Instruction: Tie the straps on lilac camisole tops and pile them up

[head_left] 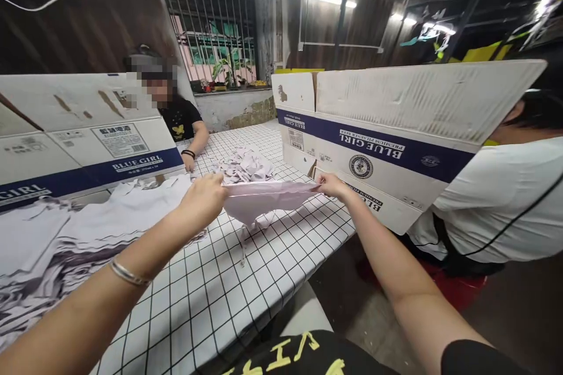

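A pale lilac piece of fabric point(268, 202) is stretched between my two hands above the checked tabletop. My left hand point(206, 196) is closed on its left end, and my right hand point(333, 186) pinches the right end. The lower part of the cloth hangs loose, with a thin strand dangling towards the table. Behind it lies a loose heap of similar fabric pieces point(246, 165). To the left, by my left forearm, are thick layered stacks of pale fabric pieces point(109, 217).
The table point(211, 287) has a white cover with black grid lines. Cardboard boxes stand on the left point(83, 140) and right point(373, 140). A person in black point(187, 120) is across the table; another in a white top point(505, 205) sits at the right.
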Tool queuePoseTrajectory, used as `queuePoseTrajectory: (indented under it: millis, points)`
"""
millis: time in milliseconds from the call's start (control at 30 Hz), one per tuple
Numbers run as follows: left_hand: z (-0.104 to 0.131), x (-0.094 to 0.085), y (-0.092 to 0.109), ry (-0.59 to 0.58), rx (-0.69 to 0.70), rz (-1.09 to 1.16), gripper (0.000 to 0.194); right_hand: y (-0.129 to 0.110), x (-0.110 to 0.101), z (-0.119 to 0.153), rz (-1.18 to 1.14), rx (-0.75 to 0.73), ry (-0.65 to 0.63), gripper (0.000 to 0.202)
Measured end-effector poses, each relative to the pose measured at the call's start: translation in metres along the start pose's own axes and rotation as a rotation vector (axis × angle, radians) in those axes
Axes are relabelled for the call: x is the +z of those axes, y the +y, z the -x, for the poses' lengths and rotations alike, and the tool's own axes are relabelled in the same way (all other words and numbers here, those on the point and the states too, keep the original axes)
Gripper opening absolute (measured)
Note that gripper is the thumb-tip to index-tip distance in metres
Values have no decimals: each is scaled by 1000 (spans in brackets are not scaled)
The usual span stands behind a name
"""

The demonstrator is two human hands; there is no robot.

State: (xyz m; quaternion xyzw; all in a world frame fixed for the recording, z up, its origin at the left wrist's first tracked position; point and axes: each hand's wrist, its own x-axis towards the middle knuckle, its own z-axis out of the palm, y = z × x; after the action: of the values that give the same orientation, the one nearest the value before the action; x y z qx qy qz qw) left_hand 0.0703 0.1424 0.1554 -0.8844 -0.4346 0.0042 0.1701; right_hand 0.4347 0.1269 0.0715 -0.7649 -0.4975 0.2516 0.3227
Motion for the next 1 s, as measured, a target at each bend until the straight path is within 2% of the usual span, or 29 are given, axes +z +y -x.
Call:
queuePoseTrajectory:
  millis: [67,167,267,333,433,467,533,600,633,733,833,933,1000]
  points:
    - [-1,-2,-12,-92,12,35,35,-9,-11,-3,-65,-28,-86,29]
    - [-7,-8,-26,-170,-10,137,27,-28,-25,-8,-142,-67,-132,28]
    - [-12,-13,-21,-184,-9,287,34,-53,-33,-8,-210,-140,-112,28]
    - [-17,-11,-1,-74,-36,417,43,-76,-32,-2,-222,-248,-69,26]
    - [-33,1,48,169,-132,668,59,-112,-22,15,-100,-469,-18,19]
    - [-40,6,66,203,-138,748,60,-123,-18,22,-28,-540,6,18]
    - [-53,18,95,215,-112,851,47,-139,-13,33,126,-662,92,18]
    - [-64,28,109,218,-94,875,35,-147,-14,40,269,-735,198,20]
    - [-68,31,110,229,-100,873,33,-146,-17,42,336,-743,247,21]
    - [-72,33,89,303,-164,799,22,-130,-34,36,530,-650,325,21]
    - [-72,26,46,325,-263,642,16,-101,-50,15,694,-468,300,22]
    - [-74,15,2,224,-383,537,13,-77,-60,-14,729,-284,202,19]
    - [-81,5,-23,130,-426,505,11,-72,-62,-34,649,-187,97,18]
